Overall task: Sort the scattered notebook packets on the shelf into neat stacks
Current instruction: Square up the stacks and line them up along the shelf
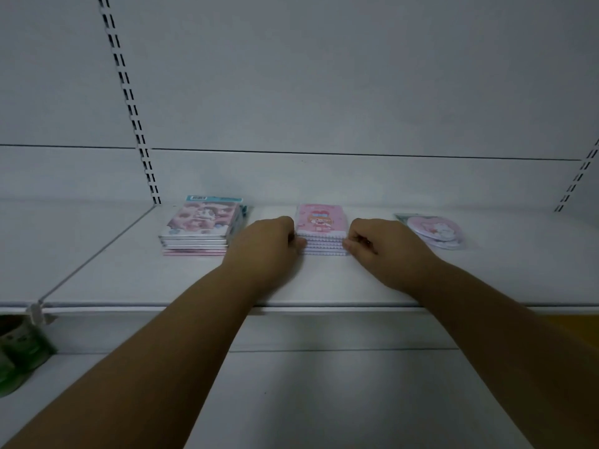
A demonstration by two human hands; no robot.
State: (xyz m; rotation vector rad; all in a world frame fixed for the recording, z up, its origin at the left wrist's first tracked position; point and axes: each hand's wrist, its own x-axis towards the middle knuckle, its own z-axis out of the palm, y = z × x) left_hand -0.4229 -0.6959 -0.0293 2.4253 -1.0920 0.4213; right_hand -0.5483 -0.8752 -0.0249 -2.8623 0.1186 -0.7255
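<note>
On white shelf (136, 280), mid-depth and centred: pink stack (322, 233) of notebook packets, lying flat, covers up, long axis running front to back, cartoon-girl cover upright toward back wall. Scalloped white edges facing forward, roughly flush one above another.

Clamped from both sides: left hand (269, 243) with curled fingers against left edge of stack, right hand (377, 246) with fingertips pinched against right edge, low on stack. Forearms reaching in over shelf lip.

Just left of left hand: second stack (201, 230), taller, unicorn cover on top, long axis also front to back, turned slightly off square, top packets shifted back from pink ones at bottom. Narrow gap between it and left hand.

Right, near but apart from right hand: round packet (432, 231), heart-shaped print, lying flat, slightly askew.

Bare shelf surface ahead of all three, out to front lip; more behind, to back wall. Wide bare stretch at far right and far left, past slotted upright (142, 147).

Lower left, under shelf: green items (22, 348), blurred.
</note>
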